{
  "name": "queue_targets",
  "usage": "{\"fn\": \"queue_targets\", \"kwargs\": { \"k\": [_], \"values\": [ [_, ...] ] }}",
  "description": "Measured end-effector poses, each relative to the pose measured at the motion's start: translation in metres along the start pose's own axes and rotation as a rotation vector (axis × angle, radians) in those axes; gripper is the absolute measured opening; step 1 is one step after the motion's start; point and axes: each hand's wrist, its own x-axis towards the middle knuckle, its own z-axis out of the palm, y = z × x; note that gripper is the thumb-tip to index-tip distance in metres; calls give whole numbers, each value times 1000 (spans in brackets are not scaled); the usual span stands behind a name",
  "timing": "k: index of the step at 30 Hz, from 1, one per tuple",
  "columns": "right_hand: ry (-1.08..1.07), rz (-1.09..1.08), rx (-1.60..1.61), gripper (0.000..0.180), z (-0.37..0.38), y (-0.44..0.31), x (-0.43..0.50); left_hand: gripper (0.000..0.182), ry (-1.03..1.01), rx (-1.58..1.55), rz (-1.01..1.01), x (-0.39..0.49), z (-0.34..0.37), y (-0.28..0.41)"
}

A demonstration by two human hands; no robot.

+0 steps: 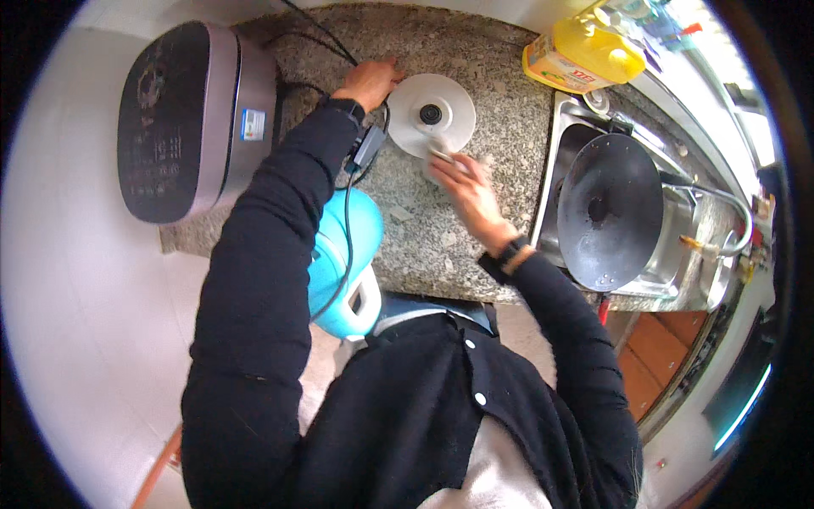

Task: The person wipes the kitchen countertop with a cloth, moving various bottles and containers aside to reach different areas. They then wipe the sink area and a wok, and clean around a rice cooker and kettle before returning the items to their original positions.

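Note:
A white electric kettle base (407, 130) with a black central connector lies on the granite countertop. At its far left edge is my left hand (369, 84), fingers extended towards the rim; I cannot tell whether it grips the base. My right hand (469, 197) is blurred at the base's near edge. Pinched in its fingers is a small whitish thing (440, 151), perhaps a cloth or tissue, too smeared to name surely. Below my left forearm stands a turquoise kettle (350, 219) with a white handle, partly hidden by the sleeve. A black cord with an inline box (369, 147) crosses over it.
A rice cooker (219, 121) occupies the left of the granite countertop (502, 127). On the right, a black wok (610, 213) rests over the steel sink (547, 210), beside a curved faucet (744, 210). A yellow oil jug (582, 57) stands at the back right.

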Motion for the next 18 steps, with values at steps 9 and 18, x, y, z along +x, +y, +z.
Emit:
{"fn": "queue_targets", "kwargs": {
  "k": [9,18],
  "values": [
    [206,-250,292,28,-62,84,140,27,-14,-141,145,0,-5,-26],
    [-90,-314,222,25,-20,103,182,12,41,-200,122,-8,-4,-30]
  ]
}}
